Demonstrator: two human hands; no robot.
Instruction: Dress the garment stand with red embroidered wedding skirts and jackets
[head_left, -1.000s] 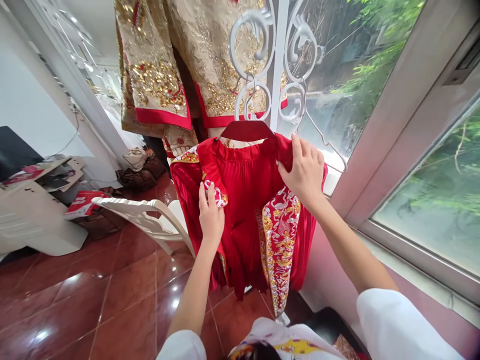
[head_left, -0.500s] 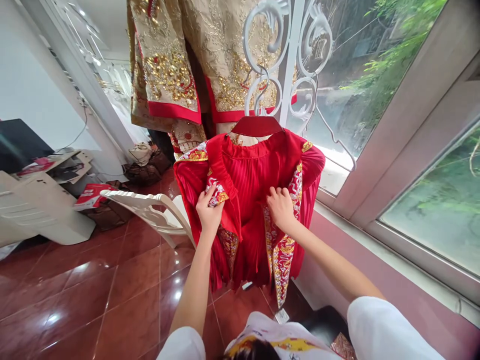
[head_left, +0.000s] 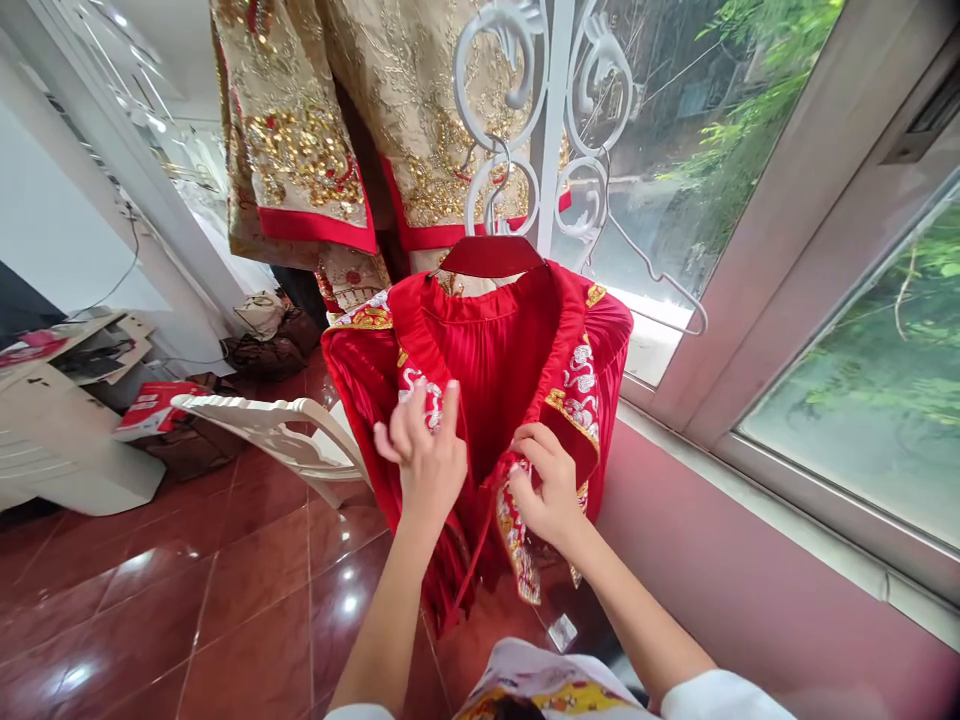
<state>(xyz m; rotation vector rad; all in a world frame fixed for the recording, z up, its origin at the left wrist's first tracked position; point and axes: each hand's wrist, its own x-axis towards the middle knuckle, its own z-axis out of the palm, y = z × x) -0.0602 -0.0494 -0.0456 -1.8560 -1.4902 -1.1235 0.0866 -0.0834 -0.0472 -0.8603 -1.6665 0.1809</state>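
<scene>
A red pleated garment [head_left: 495, 340] with gold and silver embroidery hangs in front of me on a red hanger [head_left: 491, 256]. Its waistband-like edge drapes down both sides of the hanger. My left hand [head_left: 431, 455] is over the left embroidered panel with its fingers apart, holding nothing. My right hand [head_left: 547, 485] is closed on the garment's right edge, where thin red ties [head_left: 480, 535] hang down. Some of the cloth gripped there is hidden behind the fingers. A white tag [head_left: 562, 632] dangles below the right panel.
Beige, gold-sequined garments [head_left: 307, 140] hang behind. White scroll ironwork [head_left: 551, 110] carries a bare wire hanger [head_left: 652, 270] by the window at right. A white chair [head_left: 285, 430] stands left, near a red box [head_left: 157, 408] and bags [head_left: 274, 345].
My left hand has let go of the left panel and spread its fingers. My right hand has moved lower, gripping the edge, and the right panel has folded outward. The view has shifted slightly right.
</scene>
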